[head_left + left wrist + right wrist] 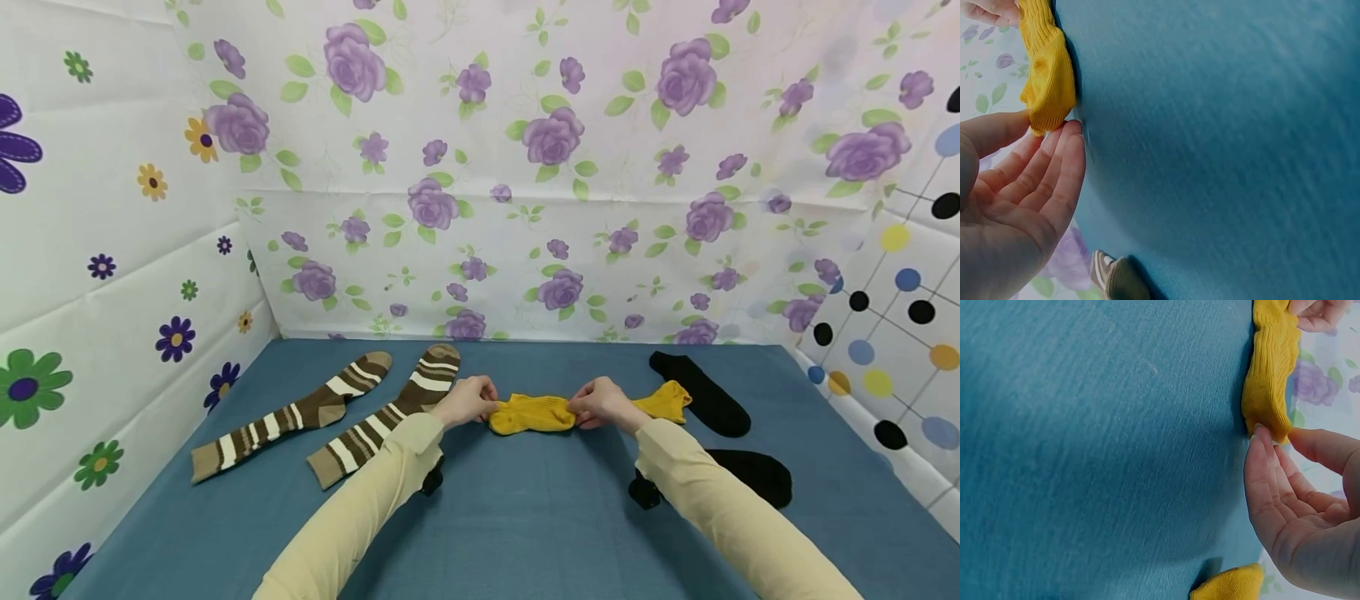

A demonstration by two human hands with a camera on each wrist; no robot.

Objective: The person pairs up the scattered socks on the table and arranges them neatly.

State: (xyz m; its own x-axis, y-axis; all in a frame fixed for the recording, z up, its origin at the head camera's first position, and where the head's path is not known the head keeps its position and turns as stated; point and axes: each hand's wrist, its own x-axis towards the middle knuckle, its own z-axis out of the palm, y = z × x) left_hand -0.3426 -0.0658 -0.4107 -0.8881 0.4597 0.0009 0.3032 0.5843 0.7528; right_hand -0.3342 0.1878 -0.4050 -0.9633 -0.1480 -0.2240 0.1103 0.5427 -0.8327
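Note:
A ribbed yellow sock lies stretched sideways at the middle of the table. My left hand pinches its left end between thumb and fingertips, as the left wrist view shows at the tip of the sock. At the opposite end, my right hand pinches the sock with thumb and fingertips; the right wrist view has this end of the sock too. A second yellow sock lies just right of my right hand, partly hidden behind the hand and sleeve.
Two brown, white and tan striped socks lie to the left. On the right are two black socks, the nearer one partly behind my right sleeve. Flower-patterned cloth walls the blue table at the back.

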